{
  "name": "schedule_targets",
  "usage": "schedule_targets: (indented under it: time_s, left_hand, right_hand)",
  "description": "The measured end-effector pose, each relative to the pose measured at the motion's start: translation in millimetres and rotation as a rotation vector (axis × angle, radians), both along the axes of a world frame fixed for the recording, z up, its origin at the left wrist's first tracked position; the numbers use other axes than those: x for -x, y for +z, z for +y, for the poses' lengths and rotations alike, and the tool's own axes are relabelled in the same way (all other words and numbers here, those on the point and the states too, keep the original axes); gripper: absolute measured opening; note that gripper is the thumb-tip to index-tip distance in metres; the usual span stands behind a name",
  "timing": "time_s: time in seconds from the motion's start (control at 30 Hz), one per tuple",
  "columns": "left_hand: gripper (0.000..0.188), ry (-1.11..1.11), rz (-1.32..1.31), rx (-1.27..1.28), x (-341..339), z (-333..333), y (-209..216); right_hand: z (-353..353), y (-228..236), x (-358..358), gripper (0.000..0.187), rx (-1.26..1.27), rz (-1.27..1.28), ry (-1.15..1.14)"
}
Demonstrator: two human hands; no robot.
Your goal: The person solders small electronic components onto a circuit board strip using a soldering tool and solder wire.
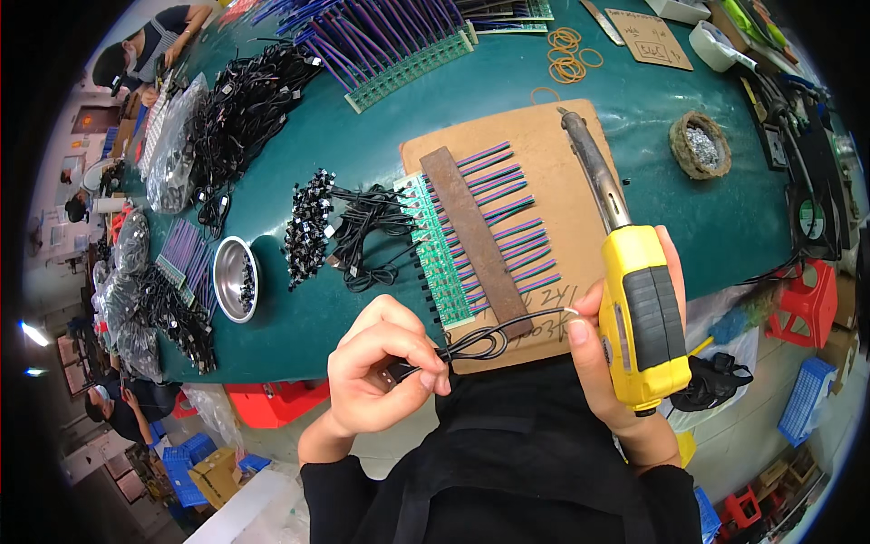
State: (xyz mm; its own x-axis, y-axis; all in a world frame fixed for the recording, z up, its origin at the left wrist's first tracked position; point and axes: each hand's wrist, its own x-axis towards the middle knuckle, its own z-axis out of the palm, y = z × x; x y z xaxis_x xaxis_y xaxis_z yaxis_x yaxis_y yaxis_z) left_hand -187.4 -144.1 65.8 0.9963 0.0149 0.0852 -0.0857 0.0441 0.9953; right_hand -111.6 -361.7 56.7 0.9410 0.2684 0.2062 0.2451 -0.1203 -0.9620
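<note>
My left hand (385,363) is closed on a coiled black cable (485,344) near the board's front edge. The yellow and black soldering iron (645,317) rests in my right hand (594,363), its metal tip pointing away from me. Thumb and forefinger of that same hand pinch the cable's thin, pale end. Just beyond lies a green circuit board panel (444,267) with rows of purple, black and teal wires. A rusty flat metal bar (476,236) lies across those wires. Under them is a brown board (571,227).
Black cable bundles (372,236) and small black connectors (308,227) lie left of the panel, near a metal bowl (227,281). More wired panels (408,68) and rubber bands (566,63) are at the back. A round holder of silvery material (702,150) stands right. Two people sit farther left.
</note>
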Motion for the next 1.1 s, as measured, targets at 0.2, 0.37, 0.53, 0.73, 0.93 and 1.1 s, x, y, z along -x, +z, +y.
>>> schedule_targets:
  time_s: [0.2,0.37,0.53,0.73,0.93,1.1]
  left_hand:
    - [0.018,-0.147,0.014,-0.143,-1,6,-3]
    - [0.034,-0.261,0.034,0.01,-9,-15,-14]
    - [0.025,-0.194,0.048,0.005,-12,-39,-14]
    - [0.017,-0.119,0.11,0.18,-6,-42,-10]
    - [0.006,-0.054,0.243,0.131,-3,-25,-9]
    - [0.005,0.23,0.215,-0.599,-41,23,-25]
  right_hand:
    - [-3,9,1,0.069,-0.052,0.218,0.048]
    - [-2,7,10,0.078,-0.266,0.513,0.211]
    - [7,12,14,0.077,-0.128,0.266,0.331]
    - [13,11,18,0.078,-0.137,0.308,0.272]
    - [10,-3,25,0.076,-0.079,0.233,0.34]
    - [-1,-4,21,0.079,-0.302,0.627,0.241]
